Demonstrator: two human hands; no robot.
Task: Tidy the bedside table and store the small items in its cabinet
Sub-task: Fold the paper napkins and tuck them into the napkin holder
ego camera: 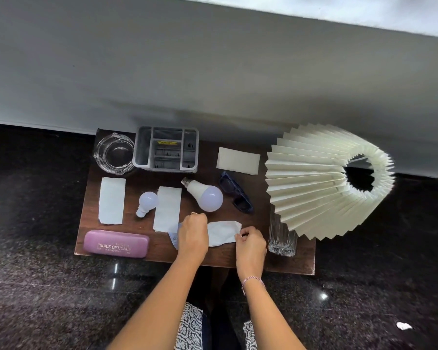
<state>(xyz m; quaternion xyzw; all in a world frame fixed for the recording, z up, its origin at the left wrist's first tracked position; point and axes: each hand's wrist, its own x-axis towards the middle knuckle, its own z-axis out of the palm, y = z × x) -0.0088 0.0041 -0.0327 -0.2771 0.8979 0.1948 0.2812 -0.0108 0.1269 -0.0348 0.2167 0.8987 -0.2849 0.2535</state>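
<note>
Left hand: left hand fingers curled down on the left end of a crumpled white paper; a small bluish item beneath the palm, identity not determinable.
Right hand: right hand pinches the same paper's right end; a thread band at the wrist.
Paper axis: lies left to right along the front edge, between the two hands.
Left of the hands: pink glasses case, long axis parallel to the front edge; torn paper strip; small bulb, base toward the front; second strip; glass ashtray and grey organiser at the rear.
Right of the hands: large bulb, base toward rear left; dark sunglasses; cream paper; cut-glass tumbler just beside the right hand; pleated lampshade overhanging it.
Surface: dark wood bedside table.
Room: black speckled floor; grey wall behind.
</note>
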